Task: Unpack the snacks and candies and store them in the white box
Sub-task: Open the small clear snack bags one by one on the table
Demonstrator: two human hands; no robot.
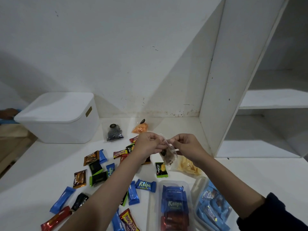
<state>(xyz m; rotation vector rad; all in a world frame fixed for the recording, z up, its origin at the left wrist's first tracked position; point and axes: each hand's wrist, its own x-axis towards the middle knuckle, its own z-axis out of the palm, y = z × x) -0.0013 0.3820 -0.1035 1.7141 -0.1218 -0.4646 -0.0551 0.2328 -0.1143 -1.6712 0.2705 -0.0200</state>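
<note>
Both hands meet above the middle of the surface (250, 172) and pinch the top edge of a small clear bag (168, 155): the left hand (147, 144) grips its left side, the right hand (185, 145) its right. The bag hangs between them, long axis near vertical, dark snacks gathered at the bottom. The white box (61, 117) stands far left, lid on, well apart from the bag and nearer the left hand. The move to the box runs leftward and away.
</note>
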